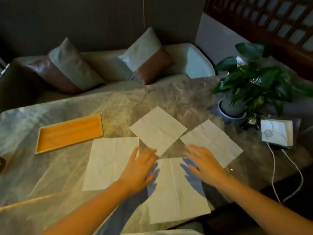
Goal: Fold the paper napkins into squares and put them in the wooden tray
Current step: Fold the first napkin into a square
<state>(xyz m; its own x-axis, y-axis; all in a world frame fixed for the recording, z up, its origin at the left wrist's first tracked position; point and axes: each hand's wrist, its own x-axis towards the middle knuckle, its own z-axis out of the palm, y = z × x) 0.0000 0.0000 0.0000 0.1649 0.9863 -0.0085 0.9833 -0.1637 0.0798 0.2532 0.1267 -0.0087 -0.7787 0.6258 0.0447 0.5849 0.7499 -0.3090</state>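
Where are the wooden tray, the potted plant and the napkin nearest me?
wooden tray (71, 132): head view, bare floor of the tray.
potted plant (230, 107): head view, grey pot wall.
nearest napkin (176, 197): head view, middle of the sheet.

both hands, left hand (141, 168) and right hand (205, 162), are hovering spread-fingered over the nearest napkin (176, 190), other napkins lying beyond their fingertips.

Bare forearms, no sleeves, no gloves

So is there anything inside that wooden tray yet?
No. The wooden tray shows only its bare orange floor, and nothing covers any part of it. All four paper napkins lie unfolded on the table beside it.
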